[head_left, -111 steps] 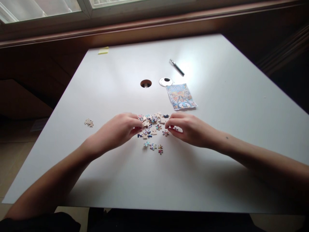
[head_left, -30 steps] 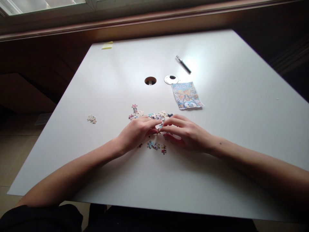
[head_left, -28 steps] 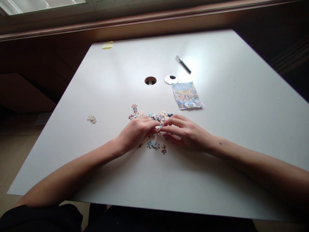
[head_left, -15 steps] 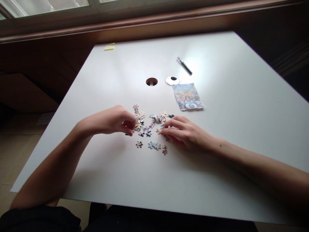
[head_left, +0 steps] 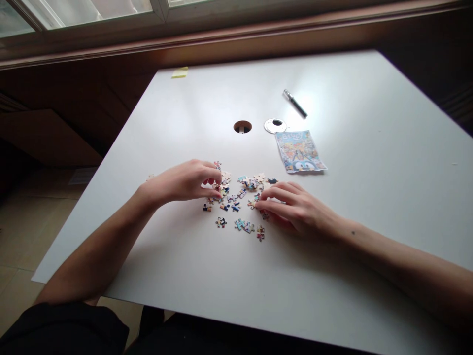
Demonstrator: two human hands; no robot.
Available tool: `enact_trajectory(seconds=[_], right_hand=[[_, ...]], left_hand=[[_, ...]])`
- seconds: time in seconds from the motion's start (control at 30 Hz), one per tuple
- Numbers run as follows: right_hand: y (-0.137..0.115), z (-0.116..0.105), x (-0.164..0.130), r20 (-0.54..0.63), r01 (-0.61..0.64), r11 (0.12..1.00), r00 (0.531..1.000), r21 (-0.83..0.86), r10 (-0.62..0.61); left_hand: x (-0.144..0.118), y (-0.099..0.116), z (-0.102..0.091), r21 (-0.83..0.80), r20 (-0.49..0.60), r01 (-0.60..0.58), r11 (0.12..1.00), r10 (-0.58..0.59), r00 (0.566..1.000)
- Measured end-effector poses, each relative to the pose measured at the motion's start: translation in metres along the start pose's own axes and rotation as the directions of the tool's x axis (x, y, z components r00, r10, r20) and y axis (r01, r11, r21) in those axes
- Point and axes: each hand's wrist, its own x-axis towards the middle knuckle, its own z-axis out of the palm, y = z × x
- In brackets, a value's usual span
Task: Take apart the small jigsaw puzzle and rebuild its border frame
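Small colourful puzzle pieces lie loose in the middle of the white table. My left hand hovers over the pile's left edge, thumb and fingers pinched on a piece there. Resting on the table at the pile's right side, my right hand pinches a piece with its fingertips. A short row of pieces lies nearer to me, between the two hands.
A printed picture leaflet lies beyond my right hand. Farther back are a round cable hole, its metal cap, a pen and a yellow sticky note. A dark wooden wall and a window run behind the table.
My left hand left the right hand, swung out to the left, then came down on the pile's left edge. My right hand stayed at the pile. The view shifted left.
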Motion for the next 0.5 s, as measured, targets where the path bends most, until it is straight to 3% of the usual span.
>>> enact_trajectory(seconds=[0.23,0.5], right_hand=[[0.001,0.002,-0.001,-0.021,-0.027,1.0,0.999,0.014,0.027],[0.004,0.005,-0.005,-0.003,-0.033,0.999,0.999,0.041,0.033]], left_hand=[[-0.002,-0.007,-0.001,-0.064,0.04,0.001,0.998,0.002,0.999],[-0.019,-0.028,-0.017,0.016,0.184,0.156,0.988,-0.156,0.97]])
